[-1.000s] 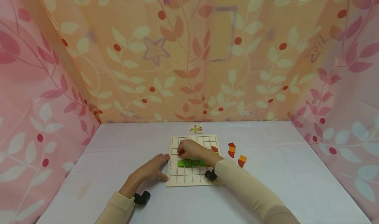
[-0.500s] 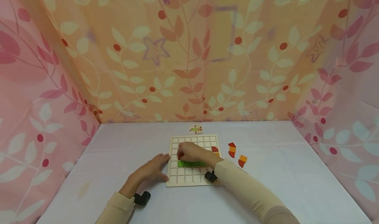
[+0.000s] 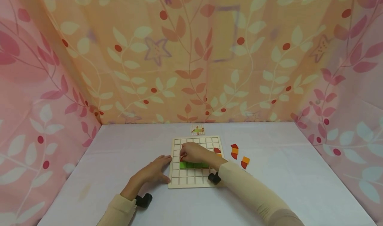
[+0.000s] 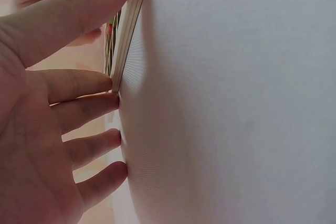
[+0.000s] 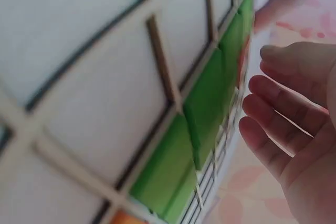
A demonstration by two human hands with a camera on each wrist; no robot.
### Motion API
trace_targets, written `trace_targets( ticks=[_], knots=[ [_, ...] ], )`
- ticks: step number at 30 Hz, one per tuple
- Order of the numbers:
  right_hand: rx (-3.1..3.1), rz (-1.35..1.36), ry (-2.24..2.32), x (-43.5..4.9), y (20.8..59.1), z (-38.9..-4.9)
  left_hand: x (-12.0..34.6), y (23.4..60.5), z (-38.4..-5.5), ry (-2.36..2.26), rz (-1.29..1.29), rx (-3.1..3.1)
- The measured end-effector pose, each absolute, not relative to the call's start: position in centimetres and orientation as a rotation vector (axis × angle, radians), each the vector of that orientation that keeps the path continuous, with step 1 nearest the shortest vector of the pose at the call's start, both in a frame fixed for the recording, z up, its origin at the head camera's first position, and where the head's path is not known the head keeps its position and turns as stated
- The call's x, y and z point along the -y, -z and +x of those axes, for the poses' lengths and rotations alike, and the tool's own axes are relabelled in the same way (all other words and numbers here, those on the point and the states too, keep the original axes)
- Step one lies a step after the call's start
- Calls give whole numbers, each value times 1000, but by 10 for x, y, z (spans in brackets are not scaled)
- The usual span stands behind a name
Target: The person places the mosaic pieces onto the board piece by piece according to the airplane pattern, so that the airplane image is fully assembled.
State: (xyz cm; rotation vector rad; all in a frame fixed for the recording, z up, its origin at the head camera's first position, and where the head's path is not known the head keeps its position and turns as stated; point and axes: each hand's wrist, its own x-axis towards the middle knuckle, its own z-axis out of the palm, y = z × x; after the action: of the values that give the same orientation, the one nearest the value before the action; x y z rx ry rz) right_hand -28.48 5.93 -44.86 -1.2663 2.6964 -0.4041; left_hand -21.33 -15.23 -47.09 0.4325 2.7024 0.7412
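Observation:
My right hand (image 3: 191, 153) reaches over a wooden grid board (image 3: 187, 180), fingertips right at a red tile (image 3: 182, 159) above the left end of a green row (image 3: 190, 165). In the right wrist view this red tile (image 5: 243, 62) lies in the grid beside the green tiles (image 5: 207, 114); my fingers (image 5: 265, 114) are gently bent, with no tile between them. The hand hides part of the board. My left hand (image 3: 154, 170) rests along the board's left edge, fingers spread. The left wrist view has its thumb (image 4: 79, 17) and fingertips against the board's side (image 4: 131, 30).
Loose red and orange tiles (image 3: 234, 151) lie right of the board, with another orange tile (image 3: 246, 160) and red tile (image 3: 244, 165) nearer. A pattern card (image 3: 197, 130) lies behind the board. A red quarter-round tile (image 3: 217, 150) sits at the board's right. Patterned curtains surround the white table.
My right hand has stayed over the board's left part, its fingers shifting slightly at the red tile. The left hand has kept its place.

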Motion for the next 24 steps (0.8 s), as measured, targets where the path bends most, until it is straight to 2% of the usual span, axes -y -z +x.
trace_targets(
  ticks=[12,24],
  knots=[
    [-2762,-1035,639,-110,431,-287,150,467,-214,-725,445,-2715],
    [-2839,-798,792,-173,428,-279,150,469,-213,-731,445,-2713]
  ],
)
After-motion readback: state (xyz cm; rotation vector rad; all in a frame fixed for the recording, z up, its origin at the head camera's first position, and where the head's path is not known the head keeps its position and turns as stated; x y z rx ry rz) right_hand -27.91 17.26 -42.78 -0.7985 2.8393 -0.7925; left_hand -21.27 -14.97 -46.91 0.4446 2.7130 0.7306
